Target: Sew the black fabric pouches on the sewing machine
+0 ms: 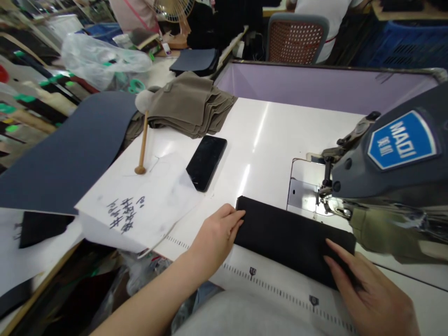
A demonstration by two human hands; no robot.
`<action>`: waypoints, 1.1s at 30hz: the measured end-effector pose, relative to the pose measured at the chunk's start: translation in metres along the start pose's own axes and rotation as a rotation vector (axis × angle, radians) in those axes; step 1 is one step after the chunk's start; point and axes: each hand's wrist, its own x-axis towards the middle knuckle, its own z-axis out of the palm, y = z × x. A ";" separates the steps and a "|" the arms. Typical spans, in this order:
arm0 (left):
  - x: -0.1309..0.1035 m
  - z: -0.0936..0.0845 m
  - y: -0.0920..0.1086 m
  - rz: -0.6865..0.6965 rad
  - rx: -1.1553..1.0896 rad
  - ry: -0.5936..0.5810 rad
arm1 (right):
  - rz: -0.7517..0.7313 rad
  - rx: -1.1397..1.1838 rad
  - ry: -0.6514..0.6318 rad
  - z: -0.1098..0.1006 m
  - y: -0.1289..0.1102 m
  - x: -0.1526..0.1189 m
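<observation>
A folded black fabric piece (287, 235) lies long and flat on the white sewing table, just in front of the needle area. My left hand (217, 235) pinches its left end between thumb and fingertips. At the right end, my right hand (376, 291) has thumb and forefinger closed on the fabric near its edge; the other fingers are partly hidden. The sewing machine (395, 154) stands beyond my right hand, its presser foot (325, 196) behind the black fabric and apart from it. Along the table's near edge runs a printed ruler (280, 293).
A black phone (207, 162) lies left of centre. Behind it are stacked olive-brown fabric pieces (189, 105) and a wooden stick with a round pale head (143, 140). Olive fabric (381, 235) sits beneath the machine head. A lilac panel (297, 86) borders the table's far side.
</observation>
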 end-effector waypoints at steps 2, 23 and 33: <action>0.000 0.000 0.001 -0.019 -0.005 -0.010 | -0.010 -0.023 -0.015 0.000 0.001 0.000; 0.004 -0.004 0.007 -0.103 -0.046 -0.050 | -0.084 -0.141 -0.031 0.005 0.010 -0.004; 0.001 -0.002 0.004 -0.056 -0.004 -0.020 | -0.007 -0.106 -0.030 0.003 0.006 -0.004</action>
